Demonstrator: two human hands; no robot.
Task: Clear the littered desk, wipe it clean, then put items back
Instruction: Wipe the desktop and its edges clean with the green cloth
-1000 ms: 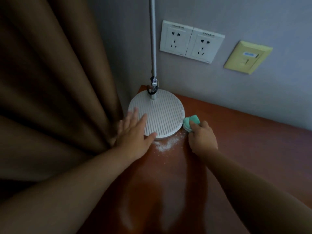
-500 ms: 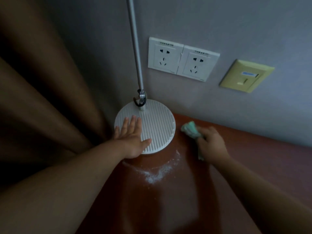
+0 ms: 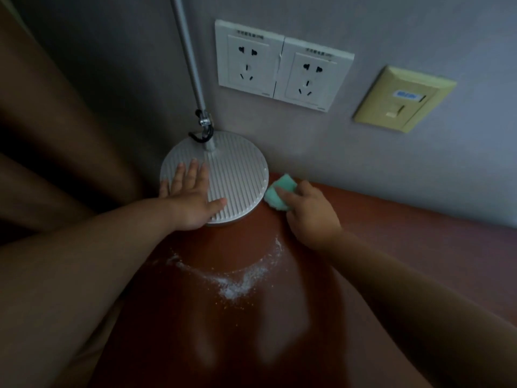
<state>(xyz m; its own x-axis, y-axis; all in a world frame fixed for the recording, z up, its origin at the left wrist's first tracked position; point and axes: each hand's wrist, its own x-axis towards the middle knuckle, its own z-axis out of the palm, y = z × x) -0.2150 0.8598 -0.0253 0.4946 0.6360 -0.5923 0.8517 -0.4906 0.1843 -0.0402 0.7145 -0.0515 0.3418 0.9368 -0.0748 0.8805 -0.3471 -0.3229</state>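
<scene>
The round white ribbed lamp base stands in the far left corner of the reddish-brown desk, its metal pole rising along the wall. My left hand lies flat on the base's left part, fingers straight. My right hand grips a green sponge pressed to the desk right beside the base's right edge. A curved trail of white powder lies on the desk in front of the base.
A brown curtain hangs at the left, close to the lamp base. On the grey wall are two white sockets and a yellow plate. The desk's back edge meets the wall.
The lamp base has slid back toward the wall under my left hand, baring an arc of powder where it stood. My right hand keeps the sponge by the base's right edge.
</scene>
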